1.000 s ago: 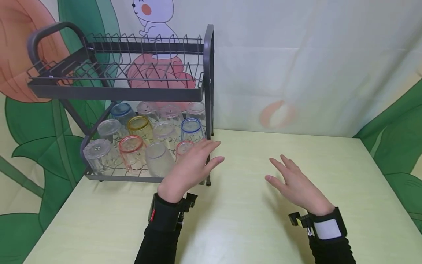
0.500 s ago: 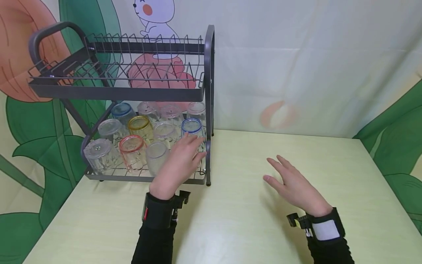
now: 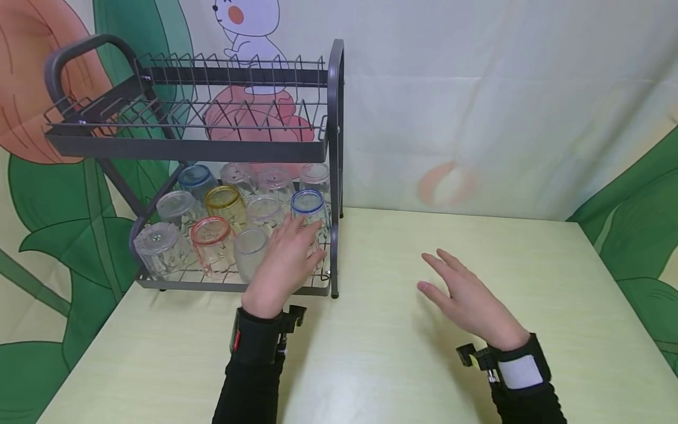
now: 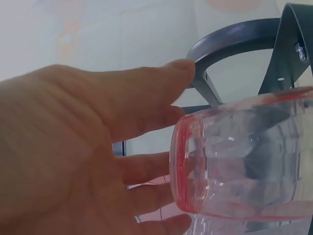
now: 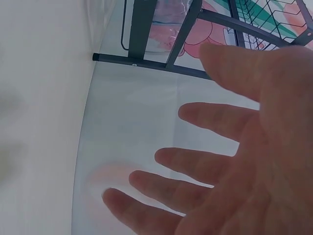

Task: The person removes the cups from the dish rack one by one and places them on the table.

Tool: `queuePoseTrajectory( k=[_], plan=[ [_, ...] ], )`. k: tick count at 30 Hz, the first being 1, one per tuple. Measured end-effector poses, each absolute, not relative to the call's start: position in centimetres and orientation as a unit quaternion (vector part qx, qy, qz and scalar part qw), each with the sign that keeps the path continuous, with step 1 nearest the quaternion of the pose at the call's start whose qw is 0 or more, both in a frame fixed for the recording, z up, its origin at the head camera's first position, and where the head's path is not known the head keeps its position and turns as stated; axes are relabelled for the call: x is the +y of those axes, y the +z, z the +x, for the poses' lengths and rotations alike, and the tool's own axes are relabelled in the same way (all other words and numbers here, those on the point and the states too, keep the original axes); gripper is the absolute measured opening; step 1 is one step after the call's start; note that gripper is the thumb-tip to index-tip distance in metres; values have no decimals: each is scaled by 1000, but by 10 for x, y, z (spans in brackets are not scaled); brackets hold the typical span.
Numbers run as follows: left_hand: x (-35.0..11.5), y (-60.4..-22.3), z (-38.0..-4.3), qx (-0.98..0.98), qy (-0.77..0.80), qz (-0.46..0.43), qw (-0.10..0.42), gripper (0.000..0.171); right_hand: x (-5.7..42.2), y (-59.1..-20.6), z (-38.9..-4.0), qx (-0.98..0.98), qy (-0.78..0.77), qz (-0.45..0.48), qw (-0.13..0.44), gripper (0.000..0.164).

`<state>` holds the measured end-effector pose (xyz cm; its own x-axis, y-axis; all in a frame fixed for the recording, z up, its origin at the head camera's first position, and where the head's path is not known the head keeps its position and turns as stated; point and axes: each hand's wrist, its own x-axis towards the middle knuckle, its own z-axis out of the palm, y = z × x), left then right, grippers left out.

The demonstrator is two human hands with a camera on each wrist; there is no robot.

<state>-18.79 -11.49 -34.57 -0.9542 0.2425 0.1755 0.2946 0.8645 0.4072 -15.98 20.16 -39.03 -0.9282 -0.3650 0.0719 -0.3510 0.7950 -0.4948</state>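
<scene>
My left hand [image 3: 283,265] reaches over the lower tier of the dish rack, its fingers spread round the upturned base of a red-tinted glass [image 4: 244,156]. In the left wrist view the fingertips are right at that base, with a gap between it and the palm. The head view has this glass mostly hidden behind the hand. Close by stand a blue-rimmed glass [image 3: 308,203] and a frosted clear glass [image 3: 250,253]. My right hand [image 3: 471,300] hovers above the table at the right, fingers spread, holding nothing.
The black two-tier dish rack [image 3: 185,152] stands at the back left of the pale table [image 3: 381,353]. Several upturned glasses fill its lower tier, including a yellow glass [image 3: 225,203] and another red-rimmed glass [image 3: 213,241]. A printed curtain [image 3: 477,118] hangs behind.
My left hand has moved left, from the rack's right post to over the front right glass. My right hand has drifted slightly left. The glasses stand where they were.
</scene>
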Motion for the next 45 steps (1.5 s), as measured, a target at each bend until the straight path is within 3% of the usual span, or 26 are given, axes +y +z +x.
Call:
queuePoseTrajectory(
  k=[10, 26, 45],
  plan=[
    [-110, -347, -187, -967, -221, -118, 48, 54, 197, -391, -159, 945, -260, -200, 7, 65],
    [-102, -353, -183, -977, -143, -101, 119, 57, 193, -390, -159, 943, -263, -204, 1, 62],
    [-101, -355, -182, -971, -192, -86, 113, 51, 192, -391, -160, 941, -266, -208, 2, 63]
  ],
)
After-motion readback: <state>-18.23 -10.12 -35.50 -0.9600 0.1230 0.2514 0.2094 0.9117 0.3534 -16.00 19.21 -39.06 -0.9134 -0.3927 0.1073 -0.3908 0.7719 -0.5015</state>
